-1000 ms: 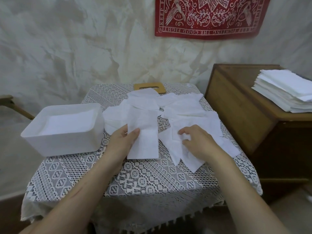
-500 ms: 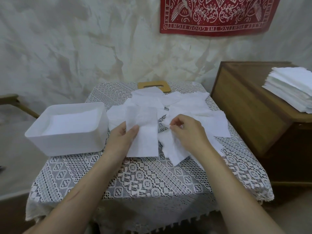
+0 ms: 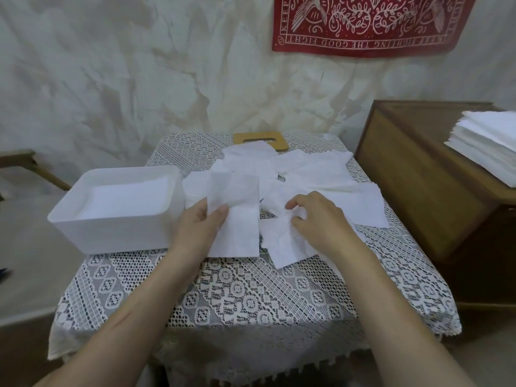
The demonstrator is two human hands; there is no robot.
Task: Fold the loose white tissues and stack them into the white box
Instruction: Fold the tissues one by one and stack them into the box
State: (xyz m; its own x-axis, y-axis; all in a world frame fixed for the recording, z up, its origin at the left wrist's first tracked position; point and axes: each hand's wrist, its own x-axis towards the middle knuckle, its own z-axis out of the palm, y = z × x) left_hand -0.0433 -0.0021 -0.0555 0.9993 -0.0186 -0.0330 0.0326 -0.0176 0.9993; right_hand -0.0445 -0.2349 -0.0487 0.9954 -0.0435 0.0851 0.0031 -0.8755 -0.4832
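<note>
Our left hand (image 3: 199, 227) held the folded tissue (image 3: 240, 233) by its left edge, with the thumb on top. Our right hand (image 3: 318, 219) had its fingers curled and pinched a crumpled loose tissue (image 3: 282, 244). That tissue lay very close to the right edge of the folded one. The white box (image 3: 117, 236) sat just beside our left hand, at the left edge of the table (image 3: 251, 325). Its top was open and flat white tissues (image 3: 125, 196) lay inside, almost up to the rim. Between our arms the lace cloth (image 3: 237, 291) showed all the way down to the near edge. Behind our hands a pile of tissues (image 3: 310, 171) spread over the middle of the table. It partly covered a small wooden board (image 3: 252, 137) at the far edge. On the right a wooden cabinet (image 3: 418, 191) stood close against the table. A neat stack of white sheets (image 3: 488, 152) lay on top of it. A red cloth (image 3: 363, 26) hung on the wall.
</note>
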